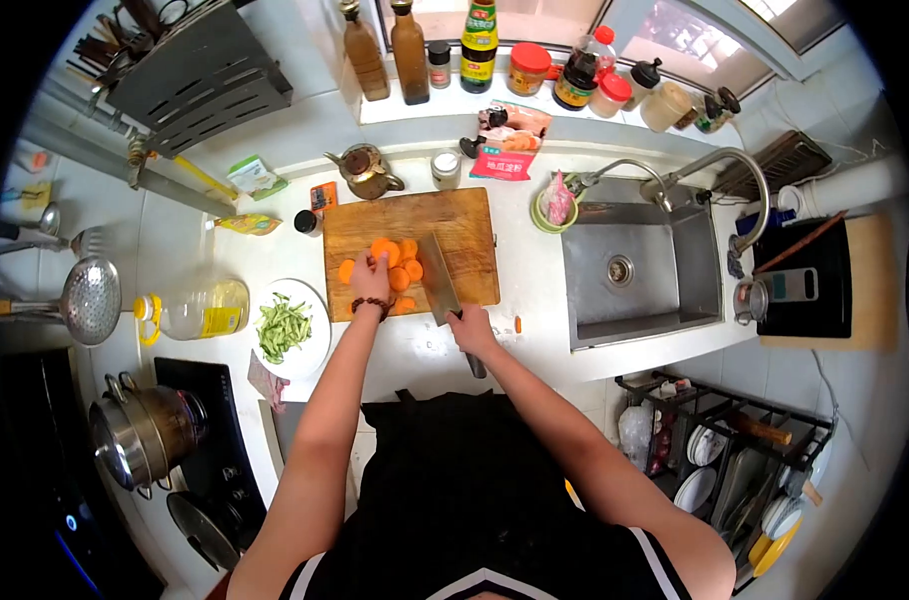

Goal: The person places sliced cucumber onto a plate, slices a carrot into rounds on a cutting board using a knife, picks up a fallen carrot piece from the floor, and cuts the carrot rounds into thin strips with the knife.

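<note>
Round carrot slices (413, 270) lie in a loose group on the wooden cutting board (465, 220). My left hand (371, 280), with a beaded bracelet at the wrist, has its fingers curled down on carrot slices at the left of the group; its fingertips are partly hidden. In my right hand (471, 330) is the dark handle of a cleaver (437, 275). The cleaver's broad blade rests at the right side of the slices, over the board, its handle reaching past the near edge. A small carrot piece (518, 324) is on the counter right of the board.
Left of the board stand a white plate (320, 345) of sliced green vegetable and an oil jug (200, 308). A teapot (368, 172) and a white jar (446, 168) are behind it. The sink (615, 310) is to the right, a steel pot (135, 440) at lower left.
</note>
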{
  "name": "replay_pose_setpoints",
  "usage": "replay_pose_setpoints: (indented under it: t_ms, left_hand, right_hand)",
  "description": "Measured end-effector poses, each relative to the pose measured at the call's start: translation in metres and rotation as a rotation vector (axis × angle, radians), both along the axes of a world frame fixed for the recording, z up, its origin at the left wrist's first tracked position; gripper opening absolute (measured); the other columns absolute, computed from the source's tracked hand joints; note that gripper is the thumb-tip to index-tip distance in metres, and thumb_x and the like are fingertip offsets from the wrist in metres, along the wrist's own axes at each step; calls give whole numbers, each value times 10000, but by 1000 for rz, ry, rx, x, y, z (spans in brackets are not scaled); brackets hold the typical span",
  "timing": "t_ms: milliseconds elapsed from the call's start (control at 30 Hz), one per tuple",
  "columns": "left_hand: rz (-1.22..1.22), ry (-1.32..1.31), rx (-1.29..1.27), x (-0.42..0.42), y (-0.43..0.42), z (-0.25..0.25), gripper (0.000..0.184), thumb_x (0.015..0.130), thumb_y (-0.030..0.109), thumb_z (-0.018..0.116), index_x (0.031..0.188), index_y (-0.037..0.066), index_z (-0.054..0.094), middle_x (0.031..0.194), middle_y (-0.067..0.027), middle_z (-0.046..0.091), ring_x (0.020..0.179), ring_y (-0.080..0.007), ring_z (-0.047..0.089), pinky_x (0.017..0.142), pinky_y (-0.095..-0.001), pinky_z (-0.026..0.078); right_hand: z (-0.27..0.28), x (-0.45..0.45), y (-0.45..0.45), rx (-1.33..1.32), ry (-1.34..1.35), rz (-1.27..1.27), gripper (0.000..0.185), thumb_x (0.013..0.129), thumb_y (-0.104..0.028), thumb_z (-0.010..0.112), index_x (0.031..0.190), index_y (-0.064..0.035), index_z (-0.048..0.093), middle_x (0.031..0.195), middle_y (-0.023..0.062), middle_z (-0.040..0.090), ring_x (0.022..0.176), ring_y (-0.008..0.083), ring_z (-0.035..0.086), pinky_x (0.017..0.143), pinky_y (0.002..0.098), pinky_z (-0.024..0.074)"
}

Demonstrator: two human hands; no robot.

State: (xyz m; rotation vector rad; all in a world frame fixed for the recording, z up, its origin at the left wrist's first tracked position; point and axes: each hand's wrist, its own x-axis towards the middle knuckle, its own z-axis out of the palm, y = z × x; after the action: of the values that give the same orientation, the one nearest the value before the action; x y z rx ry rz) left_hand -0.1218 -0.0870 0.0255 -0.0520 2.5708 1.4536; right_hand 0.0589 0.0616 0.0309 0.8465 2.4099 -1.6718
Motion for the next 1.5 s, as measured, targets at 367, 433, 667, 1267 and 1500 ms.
replay_pose_setpoints:
  t_ms: [367,433,667,1267,1500]
  left_hand:
    - [98,-439,481,28,-24,-13,341,1012,115,617,1327,69,495,871,-86,676,639,-144,660,530,-266,545]
    - [76,-419,454,36,-16,-14,340,1009,109,620,1325,72,501,885,-84,673,652,-145,662,539,-270,548]
    - [2,-376,338,45,-12,-23,332,1002,95,625,1323,96,536,950,-81,652,664,-145,657,552,-282,547]
    - [-1096,229,-626,49,117,30,573,868,191,737,1396,111,529,1350,-199,547,1222,-419,533,1031,-456,478]
    - [-919,220,-428,33,92,-17,603,849,161,751,1396,56,521,1348,-207,560,1236,-417,543,1044,-454,473]
  right_hand:
    - [-7,8,26,238,-6,-120,257,927,-176,646,903,79,667,810,297,670,796,468,672,716,504,529]
    - [-17,2,4,218,14,-64,254,924,-173,648,902,80,667,818,297,673,805,470,671,723,506,529]
    - [1,5,2,113,106,-150,258,908,-190,680,909,68,677,795,281,678,778,455,675,693,493,524]
    - [13,74,89,111,-54,-334,253,931,-206,666,910,45,691,750,209,695,704,350,694,662,436,530]
    - [18,66,82,87,-53,-283,265,929,-203,662,888,58,677,808,262,695,789,441,686,717,478,538]
